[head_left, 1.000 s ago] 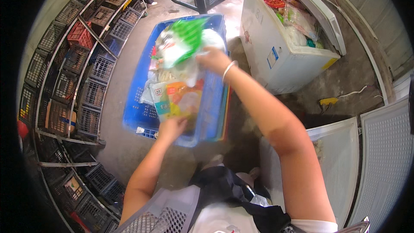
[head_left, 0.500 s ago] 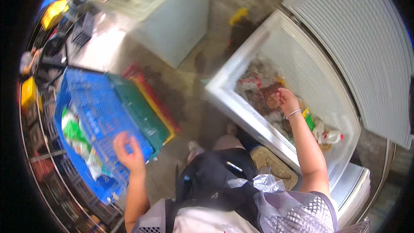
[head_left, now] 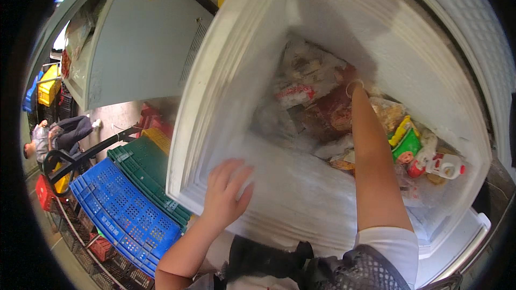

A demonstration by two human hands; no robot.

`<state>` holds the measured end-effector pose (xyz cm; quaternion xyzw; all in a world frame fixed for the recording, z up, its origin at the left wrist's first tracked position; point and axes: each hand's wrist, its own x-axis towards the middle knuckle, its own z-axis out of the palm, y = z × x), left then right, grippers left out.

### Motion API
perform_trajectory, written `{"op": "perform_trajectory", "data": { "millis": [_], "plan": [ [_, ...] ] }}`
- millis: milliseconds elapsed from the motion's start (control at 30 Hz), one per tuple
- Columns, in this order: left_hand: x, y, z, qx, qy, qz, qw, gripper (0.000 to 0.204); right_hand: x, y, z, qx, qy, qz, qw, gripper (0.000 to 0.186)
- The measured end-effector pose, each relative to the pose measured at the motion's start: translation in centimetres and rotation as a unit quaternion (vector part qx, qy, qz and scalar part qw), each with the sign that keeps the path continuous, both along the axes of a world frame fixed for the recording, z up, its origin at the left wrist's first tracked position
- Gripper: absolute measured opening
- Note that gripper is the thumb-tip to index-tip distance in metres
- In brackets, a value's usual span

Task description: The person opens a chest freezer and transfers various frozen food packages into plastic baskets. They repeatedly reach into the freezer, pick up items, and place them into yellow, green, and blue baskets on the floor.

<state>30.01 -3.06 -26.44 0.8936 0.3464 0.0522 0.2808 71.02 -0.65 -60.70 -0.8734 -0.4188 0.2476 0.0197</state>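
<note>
My right arm reaches deep into an open white chest freezer (head_left: 226, 48). Beyond the bracelet on that wrist, my right hand (head_left: 349, 72) lies in shadow against the frozen packs at the bottom, and its fingers cannot be made out. Beside it are a dark reddish frozen pack (head_left: 327, 108) and a frosty clear bag with red marks (head_left: 295, 95). A green and yellow packet (head_left: 407, 142) and a white plastic jug with a red cap (head_left: 445, 166) lie nearer the right end. My left hand (head_left: 228, 190) hovers over the near freezer wall, fingers apart, holding nothing.
Left of the freezer stand a blue crate (head_left: 126, 209), a green crate (head_left: 148, 174) and a black cart handle (head_left: 91, 156). Another freezer (head_left: 142, 48) is at the upper left. A person (head_left: 62, 134) is at the far left. The raised freezer lid (head_left: 473, 21) is at the right.
I have leaned in over the freezer. My right hand has gone down to the frozen packs, and my left hand has moved from above the blue crate to the freezer's near side.
</note>
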Motion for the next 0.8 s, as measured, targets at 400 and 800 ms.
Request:
{"op": "perform_trajectory", "data": {
  "millis": [400, 800],
  "plan": [
    [10.1, 3.5, -5.9, 0.007, 0.106, -0.117, 0.987, 0.051, -15.3, -7.4, 19.4, 0.317, 0.323, 0.350, 0.820, 0.014],
    [9.3, 2.1, -5.6, -0.117, 0.189, -0.337, 0.915, 0.012, 4.3, -6.5, -6.0, -0.205, -0.055, 0.128, 0.969, 0.031]
  ]
}}
